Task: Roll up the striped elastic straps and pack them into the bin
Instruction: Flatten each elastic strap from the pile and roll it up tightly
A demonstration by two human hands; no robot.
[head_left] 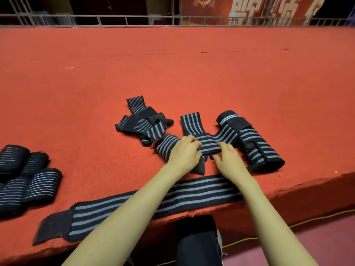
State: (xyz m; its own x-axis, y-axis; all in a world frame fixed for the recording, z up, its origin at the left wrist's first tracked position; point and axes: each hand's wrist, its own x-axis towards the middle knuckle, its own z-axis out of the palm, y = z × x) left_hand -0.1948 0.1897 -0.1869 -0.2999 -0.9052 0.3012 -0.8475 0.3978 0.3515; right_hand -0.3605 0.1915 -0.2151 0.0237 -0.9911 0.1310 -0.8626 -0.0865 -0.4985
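A black strap with grey stripes [208, 143] lies twisted on the red carpeted platform, and both hands pinch its near fold. My left hand [185, 152] grips it from the left, my right hand [227, 156] from the right. One end of this strap [190, 121] points away from me. A long strap [146, 204] lies flat along the platform's front edge under my forearms, its black tab end [51, 225] at the left. A thick rolled strap [251, 141] sits just right of my hands. No bin is in view.
A tangle of loose straps [142, 121] lies behind and left of my hands. Several rolled straps [23, 175] are piled at the left edge. The red platform [172, 70] stretches far back to a metal railing [134, 19]. Its front edge [307, 186] drops to a pink floor.
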